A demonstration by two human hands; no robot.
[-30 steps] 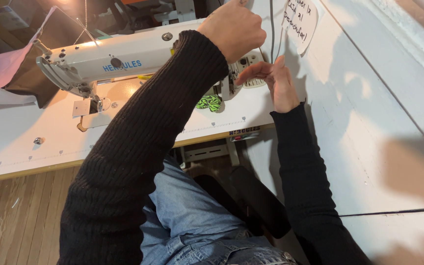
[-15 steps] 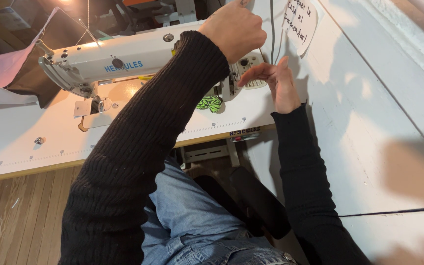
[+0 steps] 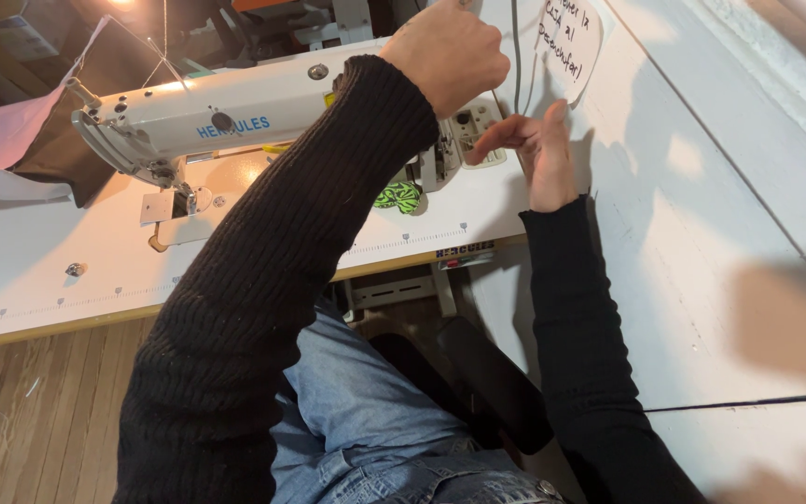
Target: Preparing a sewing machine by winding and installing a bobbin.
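White enamel covers the sewing machine (image 3: 235, 117), which sits along the far side of the pale desk (image 3: 39, 280), its needle end to the left and its control panel (image 3: 476, 131) at the right end. The left hand (image 3: 448, 51) is raised above the machine's body and clenched into a fist; whether it grips anything I cannot tell, as the fingers curl away from the camera. The right hand (image 3: 543, 154) is held flat and released, fingers stretched toward the control panel, fingertips just beside it, probably so the buttons can be reached while the palm stays near the white wall (image 3: 701, 187). A small green and black patterned fabric piece (image 3: 398, 196) lies on the desk just in front of the machine, below the left forearm, touched by neither hand. A paper note (image 3: 571, 42) is stuck on the wall above the right hand.
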